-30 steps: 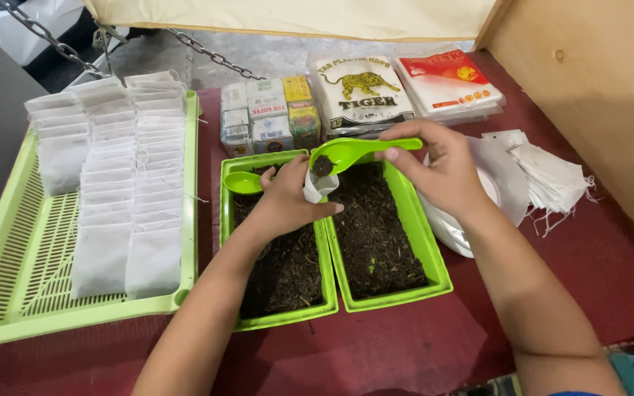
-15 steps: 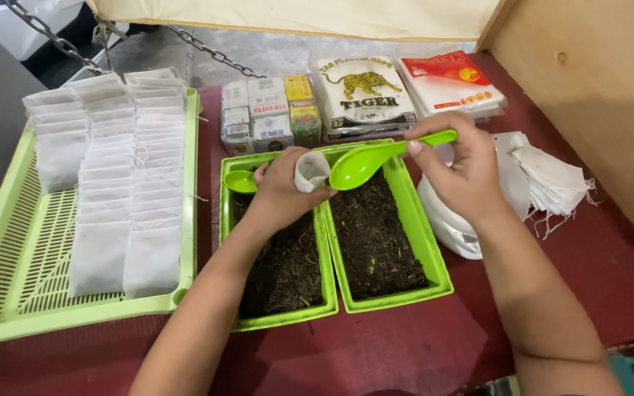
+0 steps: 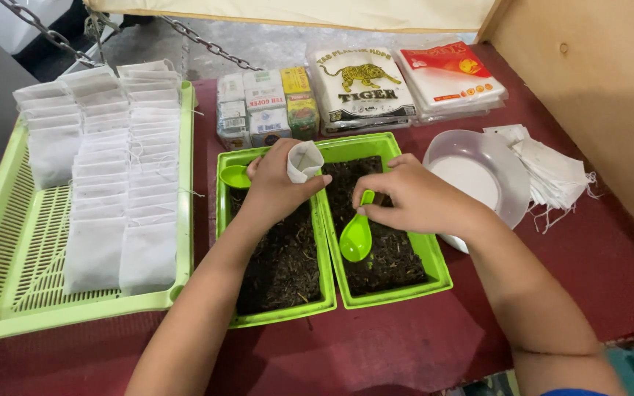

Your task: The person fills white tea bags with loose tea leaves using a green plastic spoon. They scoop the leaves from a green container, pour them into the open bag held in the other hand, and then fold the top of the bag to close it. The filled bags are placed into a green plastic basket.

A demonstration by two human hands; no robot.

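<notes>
My left hand (image 3: 277, 187) holds a small white paper bag (image 3: 304, 161) upright, its mouth open, above the divide between two green trays. My right hand (image 3: 416, 198) grips the handle of a green plastic spoon (image 3: 356, 233); its bowl points down over the dark loose tea in the right green tray (image 3: 434, 275). The left green tray (image 3: 280, 314) also holds dark tea, and a second green spoon (image 3: 235, 176) lies at its far end, partly behind my left hand.
A large green slotted basket (image 3: 9, 271) at left carries rows of filled white bags (image 3: 108, 176). Small boxes (image 3: 264, 106) and flat packets (image 3: 365, 81) stand behind the trays. A clear plastic bowl (image 3: 486, 176) and a stack of empty white bags (image 3: 552, 172) lie at right, near a wooden wall.
My right hand has swung the green spoon from beside the bag's mouth down into the right tray. The left hand still holds the bag, slightly shifted.
</notes>
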